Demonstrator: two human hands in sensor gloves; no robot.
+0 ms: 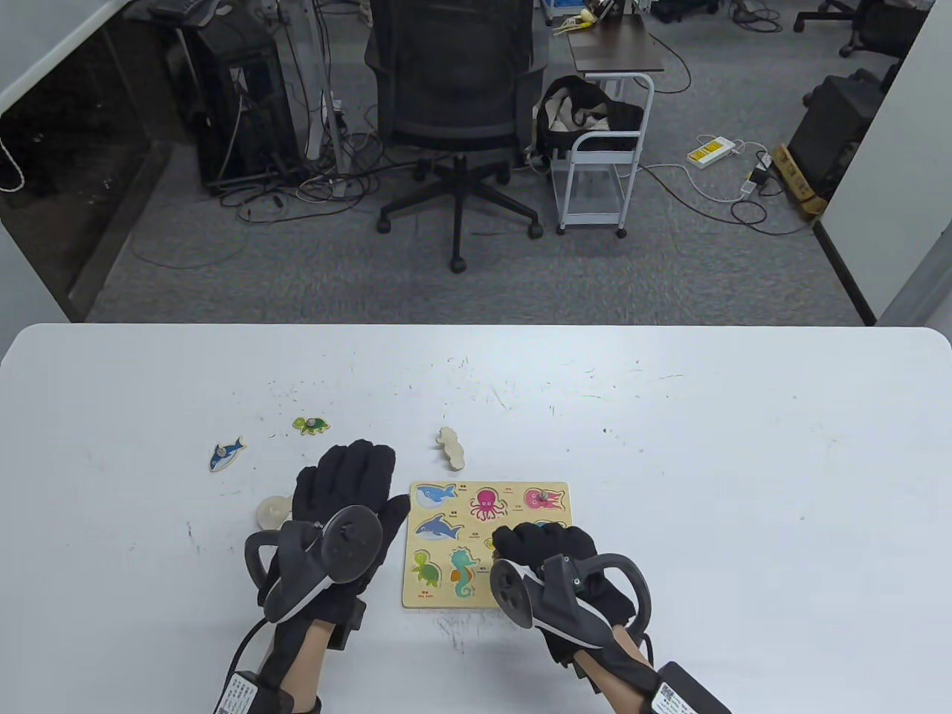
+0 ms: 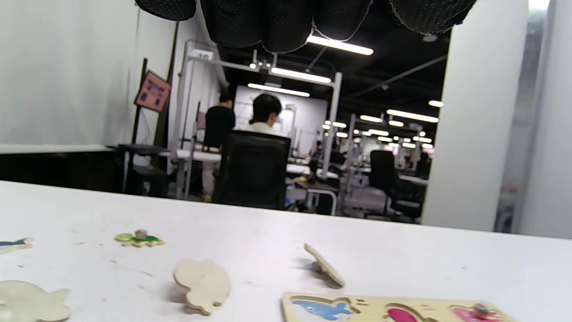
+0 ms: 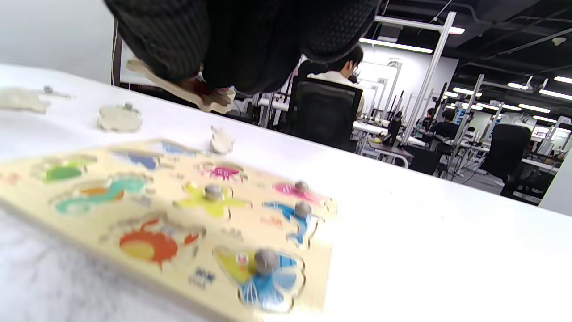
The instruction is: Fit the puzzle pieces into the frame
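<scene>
a flat wooden piece (image 3: pixel 178 91) is pinched, face down, in the grip of the right hand (image 1: pixel 554 558) over the puzzle frame (image 1: pixel 439 595) on the bench (image 1: pixel 744 483). the left hand (image 1: pixel 338 494) is laid flat, holding nothing. the piece looks light, stiff and thin, best taken by its peg.

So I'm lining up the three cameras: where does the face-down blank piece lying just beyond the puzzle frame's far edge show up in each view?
Table view: face-down blank piece, just beyond the frame's far-left corner.
Left wrist view: lower centre, propped tilted on its peg.
Right wrist view: small pale shape past the frame's far edge.
Shared landmark: the puzzle frame.
</scene>
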